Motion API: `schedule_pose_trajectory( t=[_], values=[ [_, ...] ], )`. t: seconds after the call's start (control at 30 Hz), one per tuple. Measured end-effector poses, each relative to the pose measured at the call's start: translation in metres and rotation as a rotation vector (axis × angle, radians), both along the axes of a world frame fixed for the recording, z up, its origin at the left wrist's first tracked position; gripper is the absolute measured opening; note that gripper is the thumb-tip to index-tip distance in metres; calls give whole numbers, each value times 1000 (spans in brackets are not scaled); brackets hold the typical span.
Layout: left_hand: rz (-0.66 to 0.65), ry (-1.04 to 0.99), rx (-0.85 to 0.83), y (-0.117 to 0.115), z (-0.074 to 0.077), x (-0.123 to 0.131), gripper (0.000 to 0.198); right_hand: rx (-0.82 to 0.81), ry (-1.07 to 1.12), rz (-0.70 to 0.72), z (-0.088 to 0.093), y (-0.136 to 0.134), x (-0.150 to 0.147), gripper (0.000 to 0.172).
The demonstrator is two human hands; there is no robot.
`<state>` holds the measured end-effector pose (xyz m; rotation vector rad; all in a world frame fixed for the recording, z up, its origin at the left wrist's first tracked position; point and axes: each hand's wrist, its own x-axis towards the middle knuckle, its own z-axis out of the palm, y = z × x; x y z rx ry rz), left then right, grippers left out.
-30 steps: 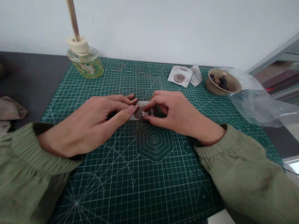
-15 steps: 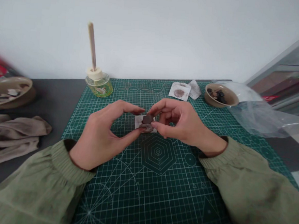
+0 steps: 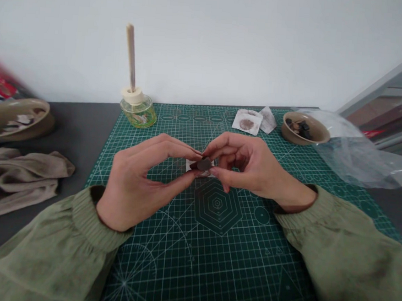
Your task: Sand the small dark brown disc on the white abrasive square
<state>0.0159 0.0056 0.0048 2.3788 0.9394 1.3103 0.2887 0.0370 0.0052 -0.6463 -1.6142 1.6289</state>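
Note:
Between the fingertips of both hands is a small dark brown piece (image 3: 204, 163), flat-faced and too small to name. My left hand (image 3: 147, 179) pinches it from the left, thumb below and fingers above. From the right, my right hand (image 3: 246, 165) holds it with thumb and forefinger, the other fingers curled in. Just beneath the piece lies a small white stained paper pad (image 3: 190, 166), mostly hidden by the fingers. The pad rests on a green cutting mat (image 3: 214, 257) printed with grid lines.
A reed diffuser (image 3: 139, 112) stands at the back left. Stained white pads (image 3: 247, 121) lie at the back, beside a bowl of dark pieces (image 3: 305, 138) and a clear plastic bag (image 3: 351, 161). At left are another bowl (image 3: 41, 123) and a crumpled cloth (image 3: 23, 179).
My left fingertips have closed from a gap onto the brown piece, which now looks tilted. The whole view has shifted slightly, so everything sits a little further right.

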Motion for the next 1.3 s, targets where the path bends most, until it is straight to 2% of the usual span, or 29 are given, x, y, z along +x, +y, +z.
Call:
schedule_pose_trajectory(
  t=[0.13, 0.3, 0.47, 0.6, 0.7, 0.9, 1.1, 1.23, 1.3],
  values=[
    [-2, 40, 35, -2, 2, -1, 13, 6, 16, 6, -2, -2, -2, 50],
    [16, 140, 51, -3, 4, -2, 7, -1, -24, -53, -3, -7, -9, 55],
    [21, 116, 40, -3, 5, -2, 5, -12, -5, -61, 0, -11, -12, 48],
    [4, 84, 3, -4, 6, -1, 10, 39, -40, -86, 2, -12, -8, 42],
    [-1, 66, 16, -4, 5, 0, 11, 56, -83, -96, 4, -13, -7, 45],
    [6, 55, 30, -3, 2, 1, 12, -4, -24, -77, 5, -13, -12, 54],
    [4, 83, 23, -3, 1, -3, 10, 47, -70, -70, -2, -9, -7, 53],
    [8, 83, 23, -3, 3, -3, 9, 76, -88, -38, -1, -9, -5, 56],
    [4, 94, 30, -3, 4, -3, 8, 55, -75, -44, 1, -10, -6, 52]
  ],
)
